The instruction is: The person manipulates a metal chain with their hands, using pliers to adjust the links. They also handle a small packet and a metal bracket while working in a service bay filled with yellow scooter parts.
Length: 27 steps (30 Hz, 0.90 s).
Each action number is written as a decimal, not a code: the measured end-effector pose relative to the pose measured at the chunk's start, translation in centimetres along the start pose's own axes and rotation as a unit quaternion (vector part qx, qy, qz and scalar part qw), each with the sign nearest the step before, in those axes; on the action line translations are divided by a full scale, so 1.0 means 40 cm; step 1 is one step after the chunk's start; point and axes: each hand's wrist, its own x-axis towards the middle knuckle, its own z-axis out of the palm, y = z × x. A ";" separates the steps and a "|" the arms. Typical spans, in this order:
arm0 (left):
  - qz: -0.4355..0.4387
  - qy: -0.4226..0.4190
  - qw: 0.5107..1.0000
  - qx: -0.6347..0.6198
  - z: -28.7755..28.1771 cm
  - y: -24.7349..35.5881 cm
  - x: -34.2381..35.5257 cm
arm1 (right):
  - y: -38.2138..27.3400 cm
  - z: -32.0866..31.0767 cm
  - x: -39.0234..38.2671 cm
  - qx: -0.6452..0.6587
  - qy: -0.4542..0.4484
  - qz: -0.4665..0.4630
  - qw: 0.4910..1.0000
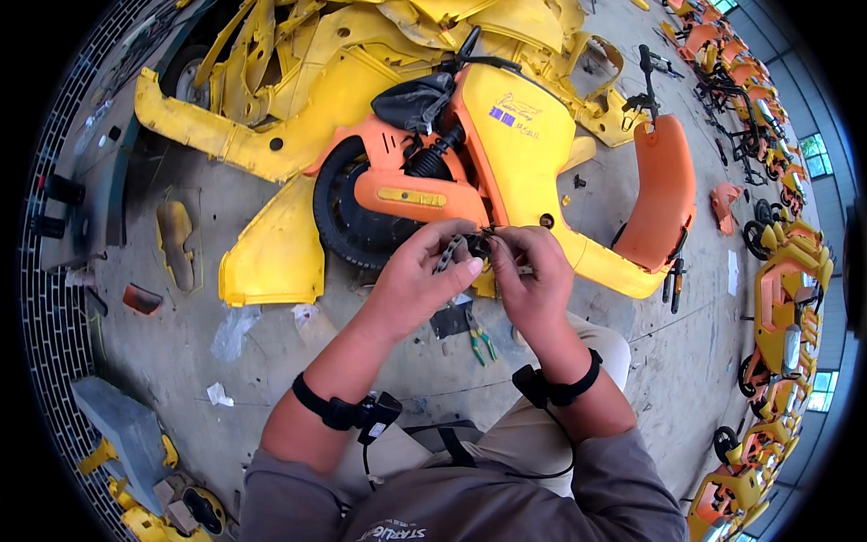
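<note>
A small dark part [480, 245] is pinched by the fingers of the left hand [424, 271] and right hand [537, 271], before the scooter [515, 163]; work seems unfinished, and whether the part is attached cannot be told.

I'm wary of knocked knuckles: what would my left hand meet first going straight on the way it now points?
Most likely the right hand, just past the small dark part at the fingertips of the left hand; beyond that a yellow scooter panel shows, though depth is unclear.
</note>
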 end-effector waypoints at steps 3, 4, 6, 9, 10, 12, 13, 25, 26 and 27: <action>0.003 -0.011 1.000 0.009 0.001 -0.015 -0.007 | 0.009 0.009 -0.019 -0.025 0.007 -0.090 0.996; -0.003 -0.012 1.000 0.013 0.002 -0.015 -0.006 | 0.014 0.008 -0.016 -0.029 0.006 -0.116 0.993; -0.020 0.007 1.000 0.011 0.007 -0.003 -0.006 | 0.024 0.011 -0.008 -0.037 0.006 -0.162 0.986; 0.007 0.039 0.999 0.029 0.004 -0.014 0.003 | 0.033 0.014 0.006 -0.057 -0.002 -0.208 0.977; 0.005 0.043 0.998 0.036 0.000 -0.018 0.006 | 0.037 0.015 0.013 -0.057 0.004 -0.222 0.973; 0.005 0.048 0.998 0.047 -0.003 -0.020 0.017 | 0.049 0.013 0.031 -0.061 0.017 -0.255 0.965; 0.004 0.058 0.997 0.045 -0.002 -0.020 0.023 | 0.058 0.016 0.037 -0.070 0.024 -0.269 0.960; 0.010 0.065 0.998 0.012 -0.002 -0.019 0.034 | 0.068 0.033 0.044 -0.056 0.026 -0.280 0.958; 0.009 0.066 0.998 0.005 0.000 -0.016 0.033 | 0.068 0.034 0.044 -0.053 0.025 -0.279 0.959; 0.008 0.067 0.998 -0.002 0.000 -0.014 0.032 | 0.067 0.035 0.045 -0.050 0.024 -0.277 0.959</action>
